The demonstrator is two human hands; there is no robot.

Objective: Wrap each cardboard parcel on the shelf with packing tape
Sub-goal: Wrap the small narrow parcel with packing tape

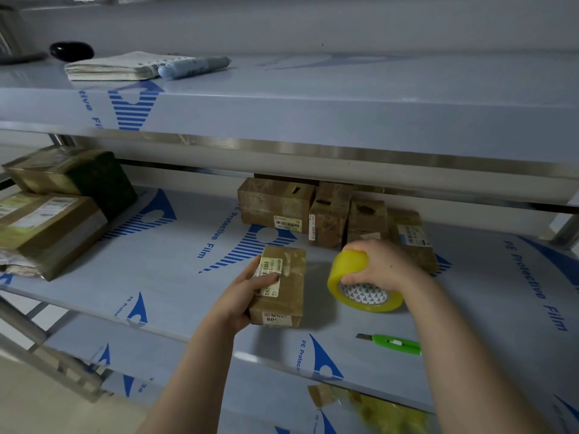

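Shelf [175, 270] bears perhaps seven parcels [275, 203]; left hand [244, 292] grips one, right hand [376, 264] grips one tape roll [346, 266].

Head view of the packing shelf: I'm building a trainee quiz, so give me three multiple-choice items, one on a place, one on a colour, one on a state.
1. Where does the green knife lie?
A. On the top shelf
B. On the middle shelf, near its front edge
C. Inside an open box

2. What colour is the tape roll?
A. Yellow
B. Red
C. Black

3. What is the left hand doing?
A. Hanging idle
B. Gripping the small parcel
C. Holding a pen

Answers: 1 B, it lies on the blue film, nearer the camera than the roll. 2 A, the roll gripped by the right hand is plainly yellow. 3 B, the thumb lies on the label and the hand wraps the parcel's side.
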